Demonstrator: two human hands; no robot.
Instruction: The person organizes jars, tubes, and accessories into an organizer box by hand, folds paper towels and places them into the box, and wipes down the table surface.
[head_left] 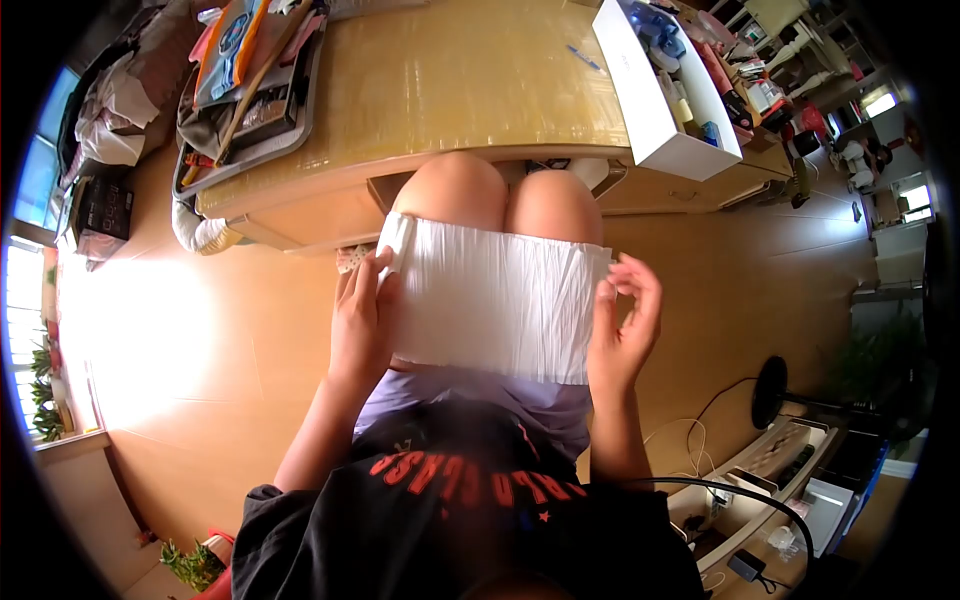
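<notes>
A white, crinkled rectangular sheet lies across my thighs, just behind my bare knees. My left hand is at its left edge, thumb and fingers closed on the border, where the material looks folded or doubled. At the opposite edge is my right hand, its fingers curled and its thumb raised beside the sheet's upper right corner. Whether the right fingertips grip the edge cannot be made out. Fine creases run up and down the sheet, densest toward the right.
Ahead stands a wooden desk with a grey tray of items at left, a blue pen and a white box of bottles at right. A shelf unit with cables stands at the lower right.
</notes>
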